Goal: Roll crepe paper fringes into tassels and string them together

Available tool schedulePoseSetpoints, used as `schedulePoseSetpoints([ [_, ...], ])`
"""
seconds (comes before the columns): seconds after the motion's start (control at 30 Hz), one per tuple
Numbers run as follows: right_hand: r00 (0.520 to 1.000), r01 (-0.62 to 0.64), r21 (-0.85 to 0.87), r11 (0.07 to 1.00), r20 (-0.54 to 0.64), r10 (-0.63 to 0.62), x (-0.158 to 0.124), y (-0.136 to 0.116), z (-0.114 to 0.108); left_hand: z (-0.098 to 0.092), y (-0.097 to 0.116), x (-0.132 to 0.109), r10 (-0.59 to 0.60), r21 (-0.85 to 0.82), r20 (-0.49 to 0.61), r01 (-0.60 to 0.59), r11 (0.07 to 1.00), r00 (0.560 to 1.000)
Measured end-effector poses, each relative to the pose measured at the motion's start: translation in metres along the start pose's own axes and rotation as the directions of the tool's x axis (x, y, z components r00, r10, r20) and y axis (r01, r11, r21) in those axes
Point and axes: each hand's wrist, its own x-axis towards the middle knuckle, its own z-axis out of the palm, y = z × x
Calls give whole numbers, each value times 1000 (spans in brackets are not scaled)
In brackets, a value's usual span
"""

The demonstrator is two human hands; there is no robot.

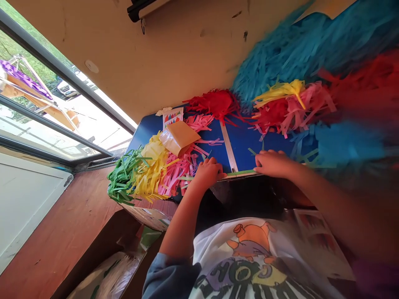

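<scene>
A green paper strip [242, 172] runs along the near edge of the blue table [209, 143]. My left hand [208, 171] is closed on the strip's left part, its fingers curled. At the strip's right part my right hand [273, 162] is likewise closed, fingers bent over it. Just left of my left hand lies a pink paper-fringe bundle [174, 176], beside a yellow one [149, 176] and a green one [123, 176]. Blue fringe [304, 145] lies near my right hand, partly blurred.
A plastic-wrapped tan packet [181, 137] and a printed card [173, 115] rest among the fringe. Red fringe [215, 104] and a large blue heap [280, 58] lie along the wall. An open cardboard box [93, 241] stands on the floor, lower left. A window [56, 99] is at left.
</scene>
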Motion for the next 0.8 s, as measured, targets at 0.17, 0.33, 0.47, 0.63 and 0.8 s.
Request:
schedulePoseSetpoints([
  [0.17,983,17,-47,999,-181,-26,-10,-13,2,-2,-5,4,-73,36,12,73,997,997],
  [0.33,806,314,-107,943,-495,-324,-35,-64,46,1,-7,2,-85,30,4,85,996,996],
  [0.47,822,335,-156,929,-433,-369,-38,-85,75,0,-7,0,-81,35,-13,81,996,997],
  [0.63,810,328,-184,927,-450,-376,-38,-69,75,2,-8,0,-86,28,-11,86,996,996],
  [0.8,803,226,-228,947,-506,-314,-48,-47,69,6,-8,3,-101,3,6,101,995,995],
])
